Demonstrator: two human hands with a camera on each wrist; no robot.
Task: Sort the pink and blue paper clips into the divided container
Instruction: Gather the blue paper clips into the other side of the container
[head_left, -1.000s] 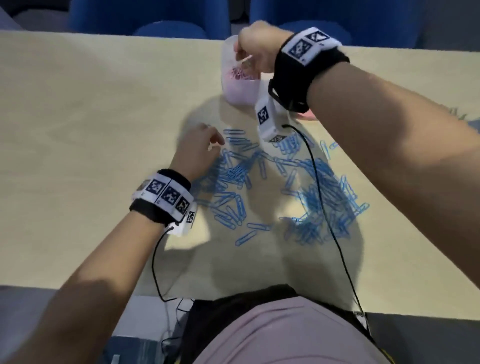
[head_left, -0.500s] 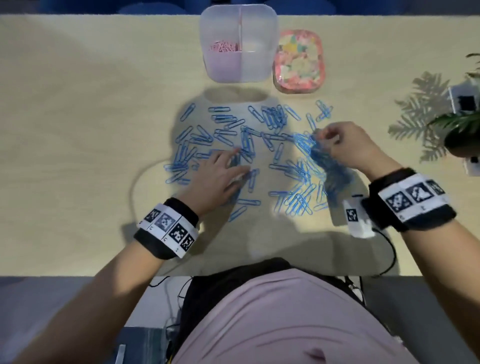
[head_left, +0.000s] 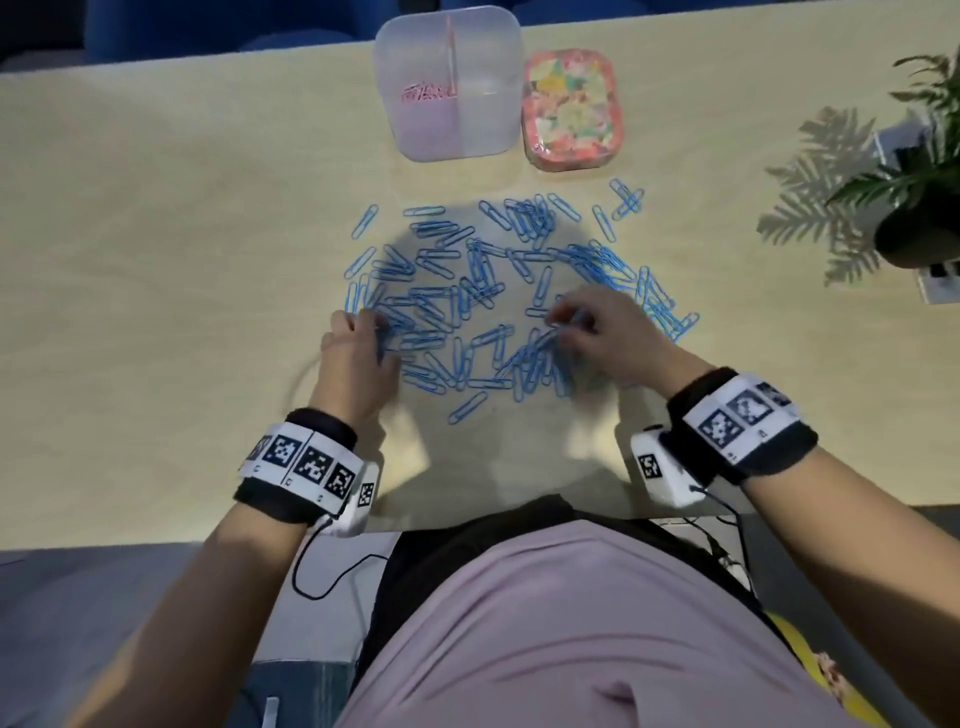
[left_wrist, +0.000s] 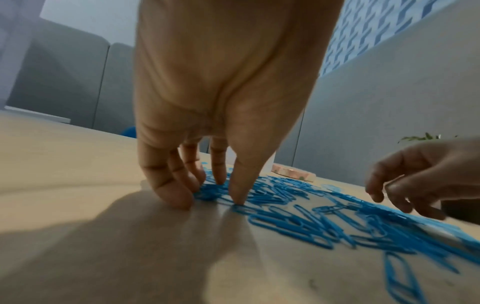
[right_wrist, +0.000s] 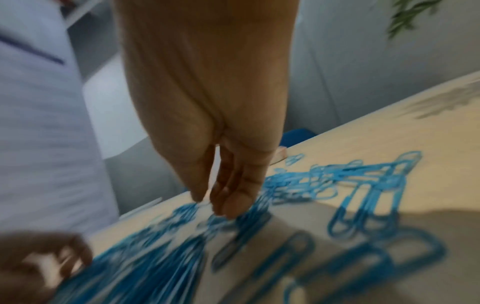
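The clear divided container (head_left: 488, 124) stands at the back of the table, with pink paper clips (head_left: 423, 95) in its left half; its right half looks bare. Blue paper clips (head_left: 467, 296) lie spread over the table's middle. My left hand (head_left: 366, 332) is at the pile's left edge, and its straight fingers (left_wrist: 179, 197) press down on the clips (left_wrist: 285, 218). My right hand (head_left: 563, 325) sits on the pile's right part. Its fingertips (right_wrist: 228, 207) touch a bunch of clips (right_wrist: 166, 257), and I see no clip pinched there.
A pink floral tin (head_left: 571, 114) stands right of the container. A potted plant (head_left: 914, 208) and a white socket block (head_left: 940, 286) are at the table's right end. Wrist cables hang over the near table edge (head_left: 156, 535). Blue chairs are behind.
My right hand left the container, came down onto the pile's right side, then slid left and nearer. My left hand slid to the pile's left edge. The clips under both hands have bunched.
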